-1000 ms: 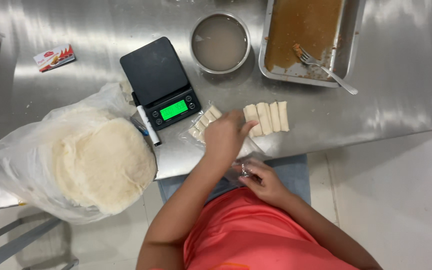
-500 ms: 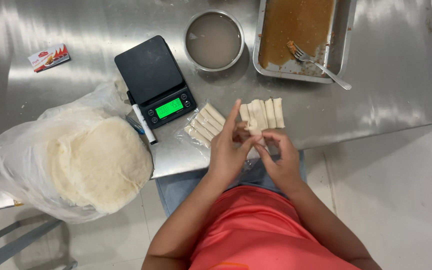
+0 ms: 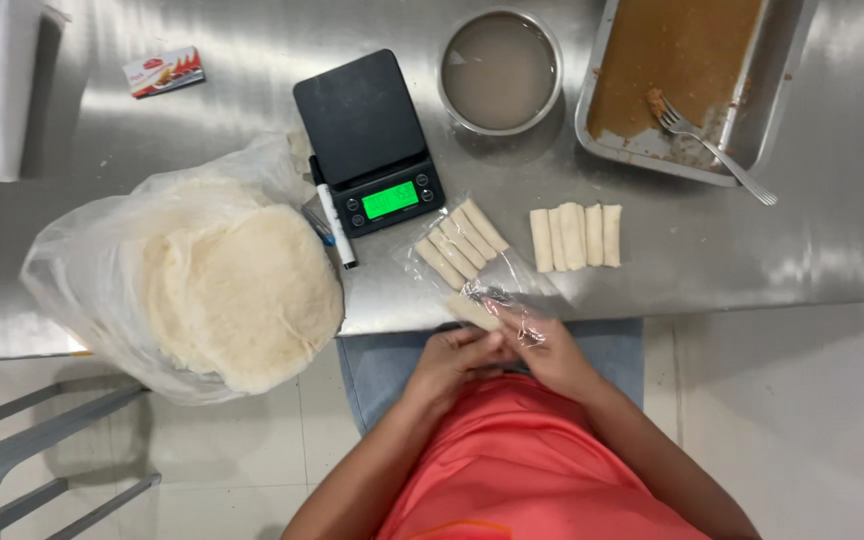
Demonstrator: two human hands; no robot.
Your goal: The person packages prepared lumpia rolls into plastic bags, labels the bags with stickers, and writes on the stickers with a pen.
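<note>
My left hand (image 3: 449, 365) and my right hand (image 3: 554, 352) meet at the table's near edge, over my lap. Between them is a pale rolled spring roll (image 3: 474, 313), gripped by the left hand. The right hand pinches a small clear plastic bag (image 3: 504, 300) around the roll's end. Just beyond, a second clear bag (image 3: 424, 232) lies flat on the steel table (image 3: 832, 260) with several rolls (image 3: 462, 243) side by side inside. To its right, a row of several loose rolls (image 3: 577, 237) lies bare on the table.
A black scale (image 3: 367, 140) with a lit green display sits behind, a pen (image 3: 336, 226) beside it. Further back are a metal bowl (image 3: 500, 70) of cloudy liquid and a tray (image 3: 682, 80) of brown filling holding a fork (image 3: 717, 152). At left lies a bag of round wrappers (image 3: 222, 290).
My left hand reached to the loose row, the right hand joined it, and both have drawn back to the table's edge with one roll and a small clear bag.
</note>
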